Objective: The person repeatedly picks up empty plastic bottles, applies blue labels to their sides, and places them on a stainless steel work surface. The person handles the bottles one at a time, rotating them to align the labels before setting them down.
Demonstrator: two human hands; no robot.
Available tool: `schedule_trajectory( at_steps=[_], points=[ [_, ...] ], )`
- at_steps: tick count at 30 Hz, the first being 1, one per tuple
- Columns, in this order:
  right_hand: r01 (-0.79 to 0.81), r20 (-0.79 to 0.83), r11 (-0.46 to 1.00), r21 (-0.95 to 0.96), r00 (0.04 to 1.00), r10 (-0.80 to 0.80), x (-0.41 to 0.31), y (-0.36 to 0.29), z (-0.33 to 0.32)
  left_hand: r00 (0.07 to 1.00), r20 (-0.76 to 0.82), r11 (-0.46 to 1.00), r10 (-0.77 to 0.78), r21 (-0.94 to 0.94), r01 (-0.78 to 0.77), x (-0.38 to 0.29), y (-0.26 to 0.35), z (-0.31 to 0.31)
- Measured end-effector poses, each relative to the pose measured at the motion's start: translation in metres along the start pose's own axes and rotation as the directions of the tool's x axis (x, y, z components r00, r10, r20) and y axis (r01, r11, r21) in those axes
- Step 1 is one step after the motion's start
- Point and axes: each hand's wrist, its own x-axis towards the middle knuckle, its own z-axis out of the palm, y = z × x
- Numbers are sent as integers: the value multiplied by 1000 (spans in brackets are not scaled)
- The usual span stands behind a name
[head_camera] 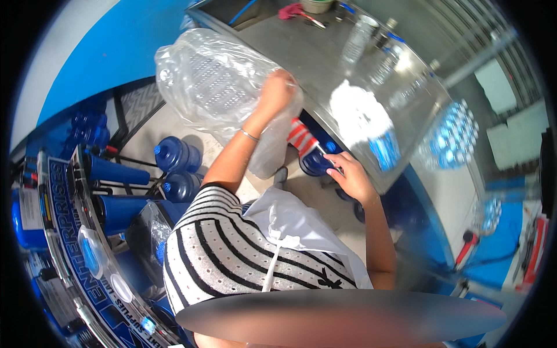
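My left hand [277, 93] grips the edge of a large, clear plastic bag [209, 82], its fingers curled into the film. Rows of small, clear ridged shapes show through the bag, and I cannot tell exactly what they are. The bag's lower part hangs down beside the steel table. In my right hand [350, 176], between thumb and fingers, is a thin stick [321, 150]. A red-and-white striped piece [302, 137], like a small flag, extends from the stick's far end, close to the bag.
The stainless steel table [296, 48] holds several clear bottles [359, 41] and a brightly lit white bundle [361, 108]. A wrapped bottle pack [452, 135] stands at right. Blue water jugs [174, 154] stand on the floor; a glass display counter [78, 200] curves along the left.
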Motion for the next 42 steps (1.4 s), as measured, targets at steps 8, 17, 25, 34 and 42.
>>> schedule_trajectory(
  at_steps=[8,17,25,34,42],
  points=[
    [339,-110,931,138,939,-326,252,-10,55,821,177,606,-543,759,238,-20,-247,-15],
    [97,-379,983,-159,913,-152,247,130,-20,638,176,454,-750,838,303,-9,-265,-32],
    [-352,-149,832,-430,936,319,124,191,-98,368,370,516,-853,702,492,20,-198,-49],
    [-343,-117,842,-416,939,324,127,183,-75,951,151,840,-271,519,157,140,-48,76],
    [-286,-265,885,-369,944,195,124,189,-56,889,366,833,-275,553,30,190,-35,197]
  ],
)
